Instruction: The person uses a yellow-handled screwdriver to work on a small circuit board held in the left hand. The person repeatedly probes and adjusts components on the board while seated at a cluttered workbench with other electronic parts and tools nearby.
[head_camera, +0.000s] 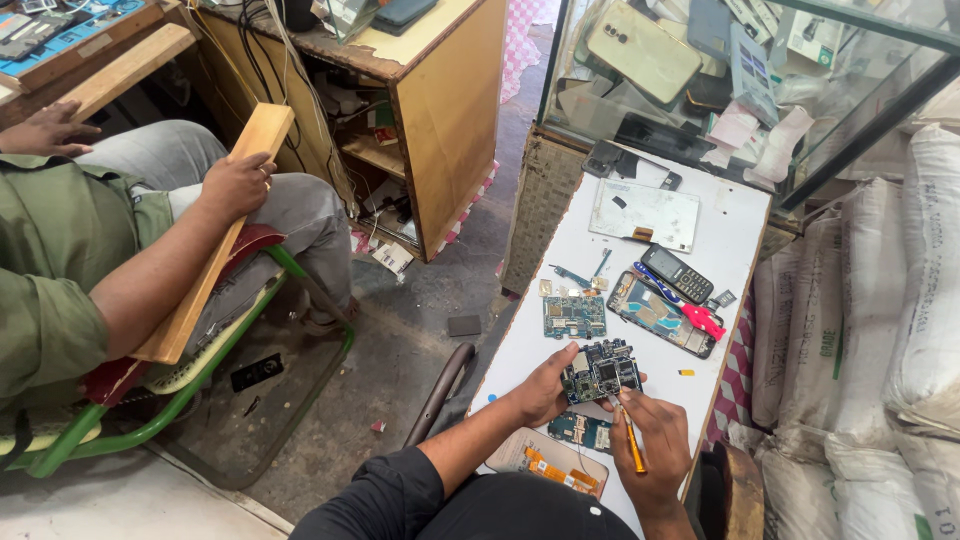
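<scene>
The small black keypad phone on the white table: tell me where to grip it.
Grip the small black keypad phone across its long side edges, coming from above: it lies flat, keypad up, on the white table, its lower end close against the opened blue phone body.

We hold a dark green circuit board (600, 371) tilted above the worktop (560, 260), an orange-handled screwdriver (632, 440) touching its lower edge.

Materials and finishes, around the table (560, 330)
Table: smooth matt white laminate; above it glossy glass cabinet (700, 70); left, worn wooden cupboard (450, 120).
</scene>
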